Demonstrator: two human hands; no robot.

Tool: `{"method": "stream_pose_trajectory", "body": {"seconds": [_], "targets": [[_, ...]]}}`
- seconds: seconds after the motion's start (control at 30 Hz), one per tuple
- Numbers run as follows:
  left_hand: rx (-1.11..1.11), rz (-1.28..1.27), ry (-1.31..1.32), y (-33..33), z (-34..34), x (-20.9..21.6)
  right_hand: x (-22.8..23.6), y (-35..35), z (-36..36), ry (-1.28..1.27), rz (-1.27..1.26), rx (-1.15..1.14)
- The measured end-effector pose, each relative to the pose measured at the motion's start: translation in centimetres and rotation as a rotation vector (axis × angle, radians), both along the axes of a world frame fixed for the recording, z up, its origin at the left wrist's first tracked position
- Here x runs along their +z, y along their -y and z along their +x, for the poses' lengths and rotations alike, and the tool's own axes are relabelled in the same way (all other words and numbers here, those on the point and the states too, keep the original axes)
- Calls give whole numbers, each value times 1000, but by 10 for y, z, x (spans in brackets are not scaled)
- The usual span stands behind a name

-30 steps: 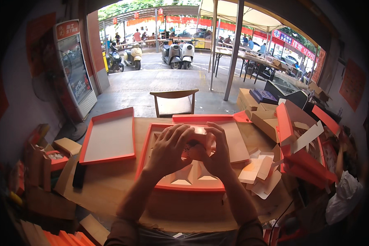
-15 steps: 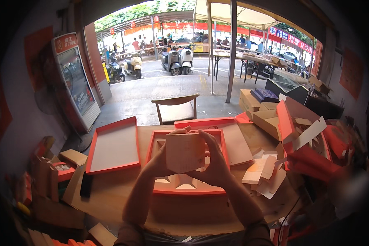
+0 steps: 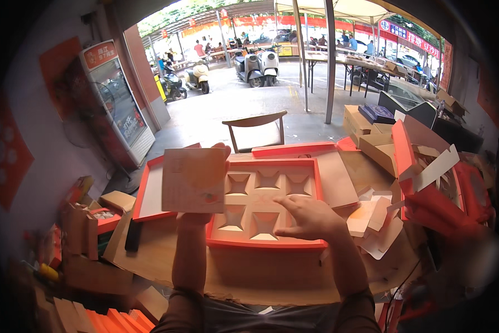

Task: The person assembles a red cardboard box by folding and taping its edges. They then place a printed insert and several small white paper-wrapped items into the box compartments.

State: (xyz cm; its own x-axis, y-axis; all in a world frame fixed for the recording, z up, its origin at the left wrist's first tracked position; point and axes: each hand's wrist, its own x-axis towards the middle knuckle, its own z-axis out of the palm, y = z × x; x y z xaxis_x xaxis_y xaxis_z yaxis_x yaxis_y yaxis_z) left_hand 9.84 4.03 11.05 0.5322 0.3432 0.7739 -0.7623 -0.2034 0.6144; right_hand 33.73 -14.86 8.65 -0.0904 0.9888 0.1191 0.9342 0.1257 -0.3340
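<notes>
A small pale square carton point(image 3: 193, 180) is raised on the left, its broad printed face toward me. My left hand point(image 3: 193, 218) is closed on it from behind. Fingertips curl past the carton's right edge, and the box hides the rest of that hand. Below and to the right lies a shallow red gift box point(image 3: 266, 244) with an insert point(image 3: 255, 198) of several square hollows. Over the right part of this insert hovers my right hand point(image 3: 310, 218), fingers spread, nothing in it. Whether its fingertips touch the cardboard I cannot tell.
Partly behind the carton, a red-rimmed lid point(image 3: 147, 186) lies on the wooden table point(image 3: 260, 277). Folded cartons point(image 3: 371, 222) and an open red box point(image 3: 402, 155) crowd the right side. Beyond the table stands a chair point(image 3: 255, 119); a drinks fridge point(image 3: 119, 100) is at the left.
The carton went from both hands over the gift box to my left hand alone, further left and turned flat-face toward me. My right hand let go and opened. The view shifted slightly.
</notes>
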Motion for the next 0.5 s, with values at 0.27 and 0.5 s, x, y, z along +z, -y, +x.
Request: {"method": "stream_pose_trajectory", "body": {"seconds": [0.27, 0.5], "targets": [[-285, -198, 94, -11, 9, -19, 3, -5, -11, -26, -192, -13], [238, 2, -599, -49, -57, -50, -77, -47, 54, 172, -64, -324]]}}
